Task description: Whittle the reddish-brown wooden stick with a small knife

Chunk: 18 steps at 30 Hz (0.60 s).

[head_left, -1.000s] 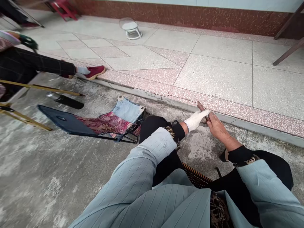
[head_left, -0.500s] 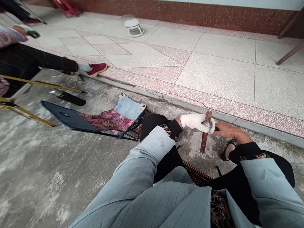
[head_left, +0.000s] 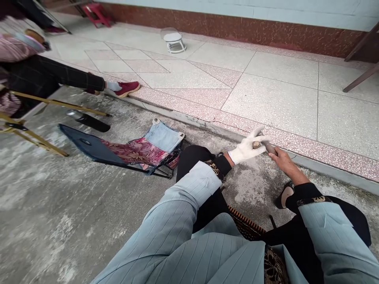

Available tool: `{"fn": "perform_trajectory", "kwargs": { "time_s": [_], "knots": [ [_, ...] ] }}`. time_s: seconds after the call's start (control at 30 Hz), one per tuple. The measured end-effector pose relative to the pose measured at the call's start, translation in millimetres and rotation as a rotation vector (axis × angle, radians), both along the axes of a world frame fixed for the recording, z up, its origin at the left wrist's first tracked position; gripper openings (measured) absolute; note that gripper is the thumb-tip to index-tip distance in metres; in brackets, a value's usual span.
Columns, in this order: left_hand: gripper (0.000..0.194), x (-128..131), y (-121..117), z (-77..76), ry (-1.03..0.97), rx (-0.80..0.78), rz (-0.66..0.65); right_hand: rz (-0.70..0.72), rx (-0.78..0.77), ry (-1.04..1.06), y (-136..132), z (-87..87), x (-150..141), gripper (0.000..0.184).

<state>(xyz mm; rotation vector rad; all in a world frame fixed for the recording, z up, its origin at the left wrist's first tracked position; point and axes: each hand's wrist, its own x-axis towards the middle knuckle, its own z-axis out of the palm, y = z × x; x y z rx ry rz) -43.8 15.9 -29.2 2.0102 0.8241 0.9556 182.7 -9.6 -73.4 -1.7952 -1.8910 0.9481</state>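
Note:
My left hand [head_left: 244,150], in a white knitted glove, is out in front of my knees. A short wooden stick [head_left: 256,145] sits between its fingers, its pale cut end facing up toward me. Some of the gloved fingers stretch out past the stick. My right hand [head_left: 283,162] is bare and pinches a grey-brown piece [head_left: 270,148] between thumb and fingers, right beside the glove. Whether this piece is joined to the stick I cannot tell, as the gloved fingers cover where they meet.
A low folding chair [head_left: 130,152] with patterned cloth stands to my left. Beyond it lie a dark bottle [head_left: 90,121] and a seated person's leg with a red shoe [head_left: 128,88]. A raised tiled step [head_left: 204,124] crosses ahead, bearing a small white stool [head_left: 175,41].
The stick has turned: half a second ago its length and a wire wrapping showed, now mainly its cut end. The left glove's fingers have spread, and the right hand has changed its angle.

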Motion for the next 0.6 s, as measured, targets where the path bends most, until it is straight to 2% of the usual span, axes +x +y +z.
{"fn": "perform_trajectory", "kwargs": {
  "time_s": [0.1,0.2,0.3,0.4,0.5,0.6],
  "knots": [
    [0.051,5,-4,-2.3,-0.059,-0.039,0.098,-0.146,-0.169,0.389,-7,-10.4,-18,0.036],
    [0.051,6,-6,-2.5,-0.039,-0.159,0.152,-0.253,-0.228,0.713,-14,-6.2,-33,0.043],
    [0.047,5,-4,-0.9,0.101,-0.321,0.152,-0.299,-0.222,0.851,-18,12.5,-37,0.045],
    [0.056,3,-2,-0.5,0.226,-0.41,0.111,-0.277,-0.177,0.918,-21,35.1,-33,0.041],
    [0.064,4,-1,-5.0,0.156,-0.463,0.06,-0.259,-0.132,1.012,-24,51.4,-31,0.038],
    [0.067,7,-3,-14.8,0.101,-0.525,-0.012,-0.244,-0.096,1.108,-27,58.9,-32,0.044]
  ]
}}
